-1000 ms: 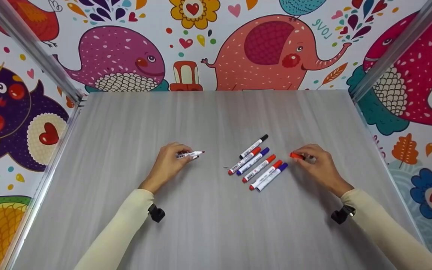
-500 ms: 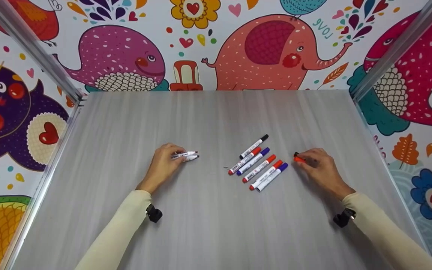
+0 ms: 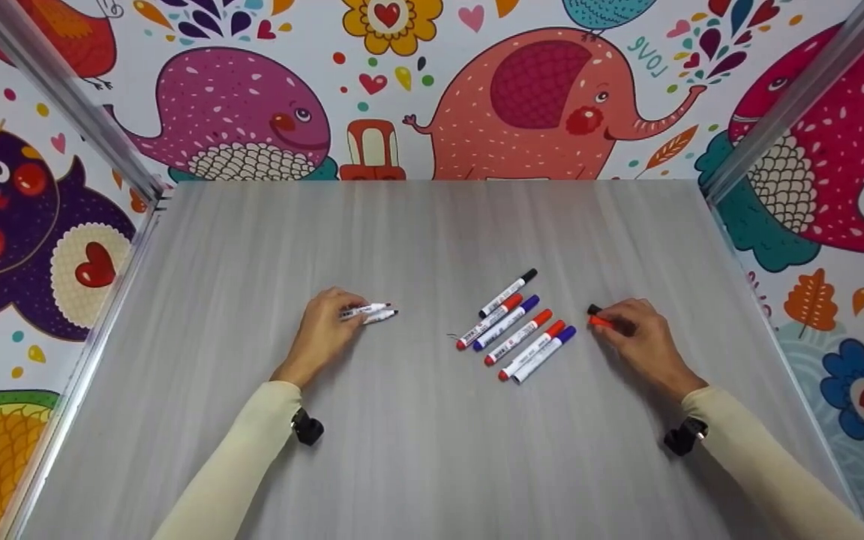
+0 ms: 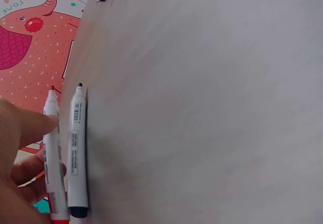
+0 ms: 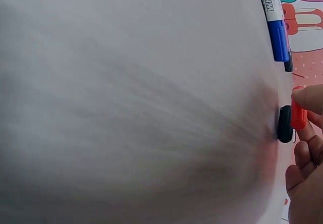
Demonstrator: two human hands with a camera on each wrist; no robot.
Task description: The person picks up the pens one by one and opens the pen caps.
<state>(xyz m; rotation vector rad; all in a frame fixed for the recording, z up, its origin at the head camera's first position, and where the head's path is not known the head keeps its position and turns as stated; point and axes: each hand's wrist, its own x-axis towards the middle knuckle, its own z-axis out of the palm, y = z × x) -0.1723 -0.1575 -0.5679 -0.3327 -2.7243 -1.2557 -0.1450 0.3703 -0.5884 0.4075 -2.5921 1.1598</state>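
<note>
My left hand (image 3: 319, 328) pinches an uncapped red whiteboard marker (image 4: 54, 163) between thumb and fingers, its red tip pointing away. Right beside it is an uncapped black marker (image 4: 78, 153), nearly parallel and apparently lying on the table. Off to the right, my right hand (image 3: 643, 330) pinches a red cap (image 5: 299, 112) between thumb and finger. A black cap (image 5: 285, 125) sits close against the red one, on the table side; whether they touch cannot be told. The palm side of each hand is hidden in the head view.
Several capped markers lie slanted side by side between the hands, among them a blue-capped marker (image 3: 544, 355), a red-capped marker (image 3: 518, 337) and a black-capped marker (image 3: 507, 292). A patterned wall (image 3: 372, 90) and metal posts (image 3: 94, 112) border the grey table (image 3: 402, 450).
My left hand has drawn back a little to the left with the red marker, leaving the black marker more visible. My right hand has shifted slightly right, and the black cap now shows.
</note>
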